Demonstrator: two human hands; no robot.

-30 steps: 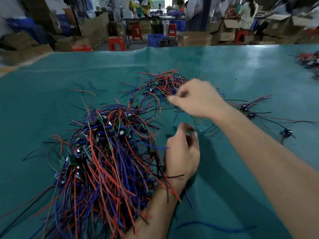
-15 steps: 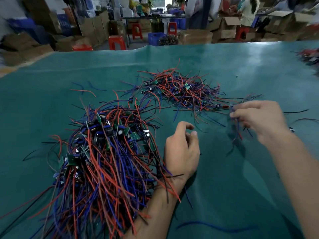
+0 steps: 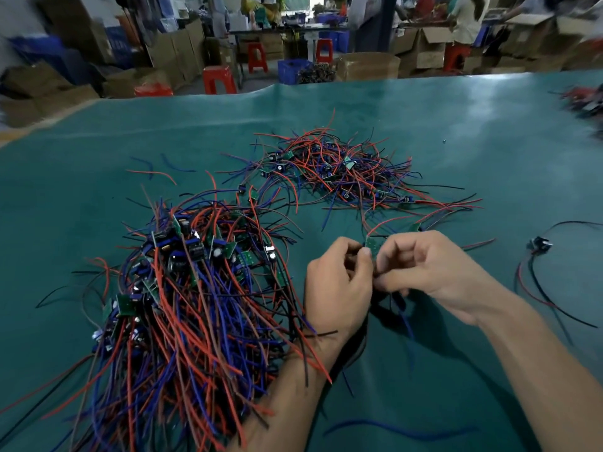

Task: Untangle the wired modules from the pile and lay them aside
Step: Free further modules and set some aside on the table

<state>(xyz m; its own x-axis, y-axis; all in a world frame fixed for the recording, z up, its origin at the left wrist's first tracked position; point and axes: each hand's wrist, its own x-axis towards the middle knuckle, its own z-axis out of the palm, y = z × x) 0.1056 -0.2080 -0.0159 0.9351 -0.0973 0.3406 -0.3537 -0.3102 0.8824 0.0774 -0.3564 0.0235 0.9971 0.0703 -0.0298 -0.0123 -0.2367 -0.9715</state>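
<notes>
A small green wired module (image 3: pixel 371 245) is pinched between my left hand (image 3: pixel 337 288) and my right hand (image 3: pixel 424 265), just above the green mat. Its red wire arcs up and right; its blue and black wires hang down below my hands. A big bundle of red, blue and black wired modules (image 3: pixel 182 305) lies left of my left forearm, touching it. A smaller tangled pile (image 3: pixel 336 171) sits farther back, beyond my hands.
One separated module with red and black wires (image 3: pixel 540 244) lies at the right. Loose wires (image 3: pixel 401 430) lie near the front. More wired parts (image 3: pixel 584 99) sit at the far right edge. Red stools and cardboard boxes stand beyond the green mat (image 3: pixel 456 125).
My right hand came back from the right side of the mat with a module toward my left hand. My left hand rose slightly and closed on the same module.
</notes>
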